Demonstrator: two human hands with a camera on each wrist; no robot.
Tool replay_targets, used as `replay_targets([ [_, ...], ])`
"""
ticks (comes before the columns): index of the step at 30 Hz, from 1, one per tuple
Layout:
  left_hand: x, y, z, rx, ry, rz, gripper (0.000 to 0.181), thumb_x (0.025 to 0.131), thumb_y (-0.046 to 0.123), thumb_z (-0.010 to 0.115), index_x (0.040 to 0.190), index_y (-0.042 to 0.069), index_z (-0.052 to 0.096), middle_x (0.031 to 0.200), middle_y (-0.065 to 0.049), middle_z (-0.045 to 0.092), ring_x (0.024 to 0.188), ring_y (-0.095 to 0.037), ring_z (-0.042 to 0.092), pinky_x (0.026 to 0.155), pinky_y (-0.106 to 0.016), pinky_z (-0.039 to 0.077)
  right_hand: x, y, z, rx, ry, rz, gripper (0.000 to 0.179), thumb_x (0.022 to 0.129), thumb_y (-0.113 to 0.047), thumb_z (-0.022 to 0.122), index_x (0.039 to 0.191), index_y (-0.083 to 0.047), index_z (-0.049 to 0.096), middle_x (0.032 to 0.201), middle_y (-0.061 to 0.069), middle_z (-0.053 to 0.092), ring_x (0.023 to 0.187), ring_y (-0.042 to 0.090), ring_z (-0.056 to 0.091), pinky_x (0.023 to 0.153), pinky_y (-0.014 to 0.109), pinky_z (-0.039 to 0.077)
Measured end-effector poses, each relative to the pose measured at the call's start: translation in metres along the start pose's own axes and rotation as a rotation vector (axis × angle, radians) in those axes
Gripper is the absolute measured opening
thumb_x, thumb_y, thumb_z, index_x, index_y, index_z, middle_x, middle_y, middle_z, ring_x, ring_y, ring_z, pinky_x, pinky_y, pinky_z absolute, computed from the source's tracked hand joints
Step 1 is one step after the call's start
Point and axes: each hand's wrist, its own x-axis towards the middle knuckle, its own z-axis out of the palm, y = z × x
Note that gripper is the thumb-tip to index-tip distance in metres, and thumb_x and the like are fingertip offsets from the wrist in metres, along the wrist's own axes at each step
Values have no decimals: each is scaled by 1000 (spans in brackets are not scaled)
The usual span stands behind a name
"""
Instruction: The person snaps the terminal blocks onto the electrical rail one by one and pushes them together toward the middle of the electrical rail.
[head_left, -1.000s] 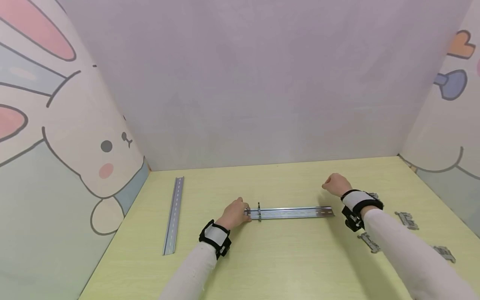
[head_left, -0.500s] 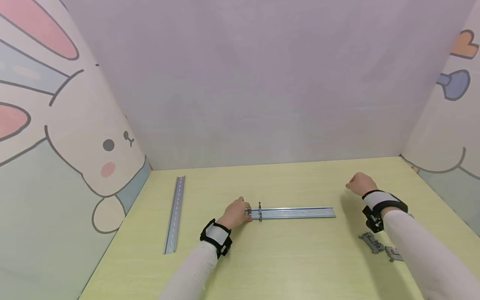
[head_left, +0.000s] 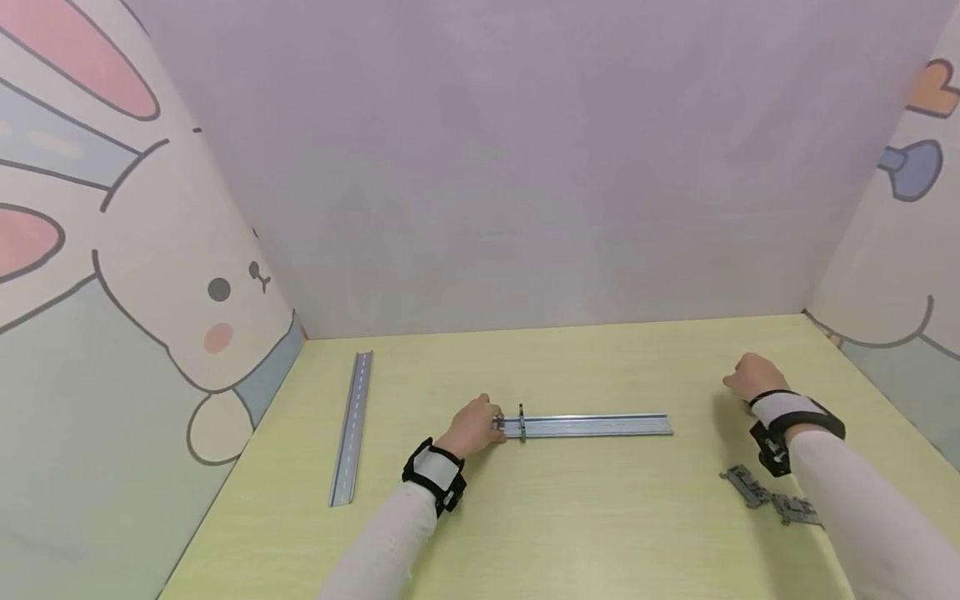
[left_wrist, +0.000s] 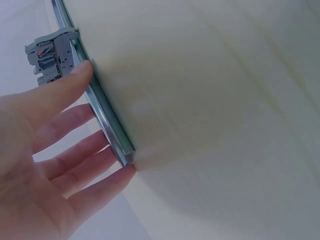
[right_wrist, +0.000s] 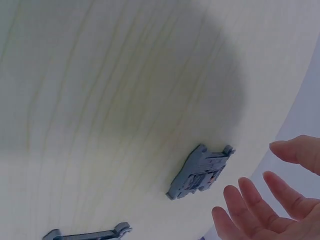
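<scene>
A metal DIN rail point(head_left: 600, 426) lies crosswise on the table, with a grey terminal block point(head_left: 522, 423) standing on it near the left end. My left hand point(head_left: 471, 427) grips that end; in the left wrist view the thumb presses one edge of the rail point(left_wrist: 107, 117), and the fingers lie along the other. At the right, my right hand point(head_left: 753, 377) is over the table, holding nothing. In the right wrist view its fingers are spread and slightly bent, close to a loose terminal block point(right_wrist: 200, 172). Part of another terminal block point(right_wrist: 87, 235) shows at the bottom edge.
A second DIN rail point(head_left: 351, 429) lies lengthwise at the left of the table. Two loose terminal blocks, one here point(head_left: 745, 485) and a neighbour point(head_left: 797, 510), lie below the right wrist; the forearm partly covers the neighbour. Walls enclose the back and sides.
My right hand has moved right, from above the rail's right end toward the table's right side. Its forearm now hides blocks seen earlier at the far right. My left hand stays on the rail.
</scene>
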Motion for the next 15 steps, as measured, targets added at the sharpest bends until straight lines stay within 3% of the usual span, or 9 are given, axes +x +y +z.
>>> replay_targets([
  [8, -1, 1, 0, -21, -4, -12, 29, 72, 19, 73, 93, 1, 63, 80, -3, 47, 68, -13, 44, 61, -24, 42, 0, 16, 8, -43, -32, 81, 29, 80, -8, 49, 54, -5, 38, 51, 2, 35, 47, 18, 38, 45, 30, 33],
  [15, -1, 0, 2, -24, -1, -13, 29, 73, 19, 72, 94, 1, 63, 80, -4, 47, 68, -12, 43, 61, -23, 41, 1, 23, 10, -93, -63, 132, 25, 80, -12, 50, 62, 5, 49, 64, 19, 50, 64, 35, 46, 62, 48, 37],
])
